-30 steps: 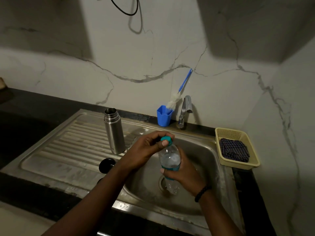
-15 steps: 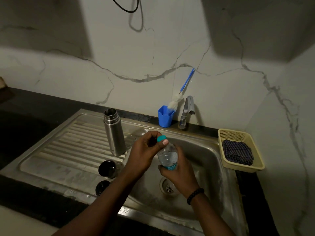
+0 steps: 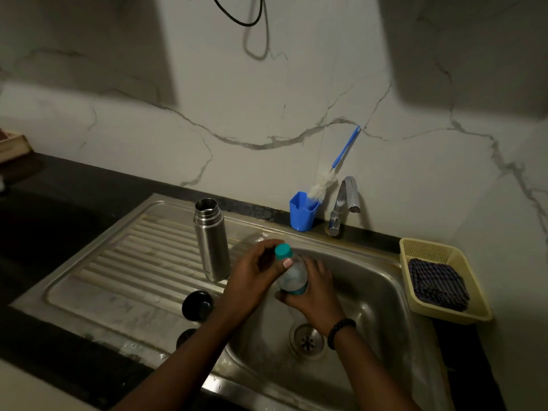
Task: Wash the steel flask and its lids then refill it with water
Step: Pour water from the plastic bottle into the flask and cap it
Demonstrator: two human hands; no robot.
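The steel flask (image 3: 211, 238) stands upright and uncapped on the ribbed drainboard (image 3: 124, 262), left of the sink basin (image 3: 370, 292). Two black lids lie in front of it: one (image 3: 197, 305) nearer the flask, another (image 3: 185, 336) partly hidden by my left forearm. Over the basin I hold a clear plastic bottle (image 3: 292, 275) with a teal cap (image 3: 283, 252). My right hand (image 3: 314, 295) grips the bottle's body. My left hand (image 3: 252, 277) pinches the cap with thumb and fingers.
A steel tap (image 3: 341, 206) rises behind the basin, beside a blue cup (image 3: 302, 212) holding a bottle brush (image 3: 329, 173). A yellow basket (image 3: 480, 310) with a checked cloth sits at the right. The drain (image 3: 307, 339) lies below my hands. Black counter surrounds the sink.
The bottle and both hands have risen slightly and shifted a little left in view; my left hand stays on the teal cap, seemingly turning it. The flask and lids have not moved.
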